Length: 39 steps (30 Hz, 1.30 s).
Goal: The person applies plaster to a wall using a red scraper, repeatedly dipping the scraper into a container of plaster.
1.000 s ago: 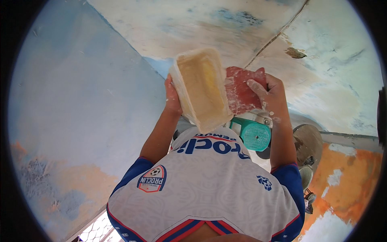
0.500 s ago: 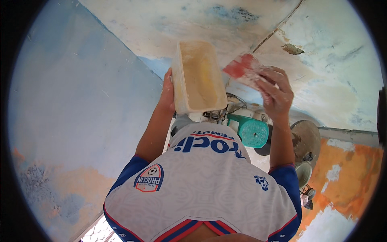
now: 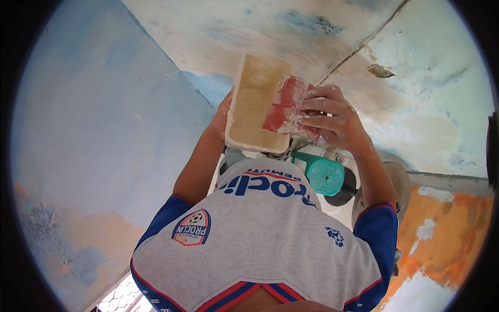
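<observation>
My left hand (image 3: 223, 117) grips a pale rectangular plastic tub (image 3: 252, 112) by its left side and holds it tilted so the inside shows. A beige, smeared coating covers the inside of the tub. My right hand (image 3: 338, 117) is closed on a red flat putty spreader (image 3: 288, 104), streaked with whitish paste. The spreader's blade lies over the right part of the tub's opening; whether it touches the rim I cannot tell. Paste also marks the fingers of my right hand.
A patchy blue wall (image 3: 114, 104) rises on the left. Ahead, a pale smeared wall (image 3: 343, 62) has a long crack and a small damaged spot (image 3: 380, 70). Below stands a green plastic stool (image 3: 326, 177). An orange wall (image 3: 447, 223) with white patches is at right.
My right hand has brought the spreader left and turned it, from beside the tub to over its opening. The tub has shifted slightly right in the picture.
</observation>
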{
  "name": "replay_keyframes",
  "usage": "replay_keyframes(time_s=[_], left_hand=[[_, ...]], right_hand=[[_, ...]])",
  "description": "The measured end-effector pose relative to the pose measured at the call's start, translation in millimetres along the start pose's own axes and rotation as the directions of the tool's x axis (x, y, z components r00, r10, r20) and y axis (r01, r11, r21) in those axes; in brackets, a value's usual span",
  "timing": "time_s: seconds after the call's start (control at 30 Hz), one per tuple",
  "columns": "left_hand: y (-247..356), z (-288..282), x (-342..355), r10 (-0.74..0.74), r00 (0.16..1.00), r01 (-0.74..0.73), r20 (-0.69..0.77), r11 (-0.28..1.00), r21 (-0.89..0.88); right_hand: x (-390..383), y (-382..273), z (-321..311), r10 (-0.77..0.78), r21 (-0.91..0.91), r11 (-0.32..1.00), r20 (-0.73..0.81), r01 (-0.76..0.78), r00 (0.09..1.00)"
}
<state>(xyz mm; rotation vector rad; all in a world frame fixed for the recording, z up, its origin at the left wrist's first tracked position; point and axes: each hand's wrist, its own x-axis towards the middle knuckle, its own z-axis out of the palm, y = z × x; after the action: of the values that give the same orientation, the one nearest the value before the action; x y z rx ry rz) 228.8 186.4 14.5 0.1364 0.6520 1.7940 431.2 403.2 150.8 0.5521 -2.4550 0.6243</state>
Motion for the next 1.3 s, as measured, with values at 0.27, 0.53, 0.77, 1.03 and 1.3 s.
replay_keyframes(time_s=[0.27,0.53,0.77,1.03,1.3], left_hand=[[-3.0,19.6,-17.5,-0.075,0.99,0.069,-0.123,0.996,-0.049],[-3.1,17.8,-15.5,-0.073,0.987,0.078,-0.145,0.997,0.029],[16.8,18.7,-21.5,0.12,0.979,-0.107,-0.162,0.99,0.087],[31.8,42.7,-21.8,0.203,0.935,-0.094,-0.29,0.932,0.351],[27.2,28.6,-15.5,0.285,0.945,-0.202,-0.157,0.891,0.406]], right_hand=[[-15.1,-22.4,-21.5,0.088,0.056,0.994,0.129,-0.096,0.988],[-42.8,-39.3,-34.0,0.193,-0.034,0.981,0.141,-0.19,0.971],[-76.4,-26.7,-52.6,0.32,-0.193,0.927,-0.044,-0.322,0.946],[-13.7,-12.8,-59.3,0.325,-0.239,0.869,-0.384,-0.433,0.864],[42.2,6.3,-51.3,0.378,-0.347,0.844,-0.157,-0.409,0.912]])
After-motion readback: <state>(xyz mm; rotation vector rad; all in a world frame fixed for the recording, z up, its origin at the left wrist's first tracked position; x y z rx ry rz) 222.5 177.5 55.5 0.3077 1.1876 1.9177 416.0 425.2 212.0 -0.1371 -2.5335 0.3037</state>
